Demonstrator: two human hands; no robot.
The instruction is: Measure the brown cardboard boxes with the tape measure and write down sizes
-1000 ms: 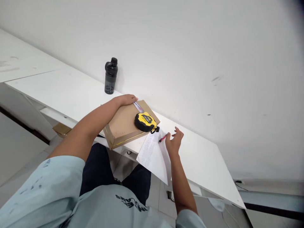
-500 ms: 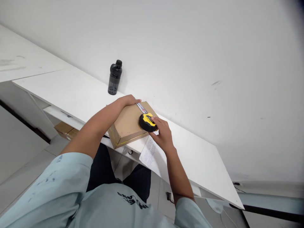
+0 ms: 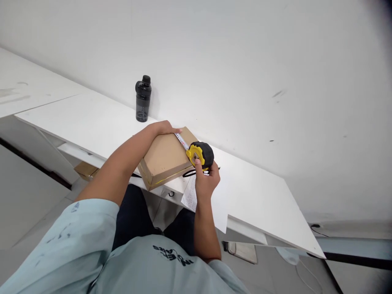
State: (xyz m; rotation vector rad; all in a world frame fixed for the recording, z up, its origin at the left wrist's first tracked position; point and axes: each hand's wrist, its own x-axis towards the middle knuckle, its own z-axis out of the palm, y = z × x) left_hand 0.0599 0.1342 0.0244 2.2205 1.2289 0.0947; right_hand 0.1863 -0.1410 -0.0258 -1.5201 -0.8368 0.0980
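Note:
A brown cardboard box lies on the white table, with yellow marks along its near side. My left hand is closed at the box's far edge, its fingertips on the end of the tape blade; some of its fingers are hidden. The pale, marked blade runs over the box top to a yellow and black tape measure. Wrapped round the case from below is my right hand, thumb on its yellow side. Beneath that hand, a black wrist strap loops beside the box.
A dark shaker bottle stands by the wall, left of the box. Sheets of paper, one with writing, lie under my right forearm and hang over the table edge. Another cardboard box sits below the tabletop.
My right hand has turned the tape measure over, so its yellow side now faces left, and shifted it slightly right. The strap has come into view. My left hand keeps its place on the box.

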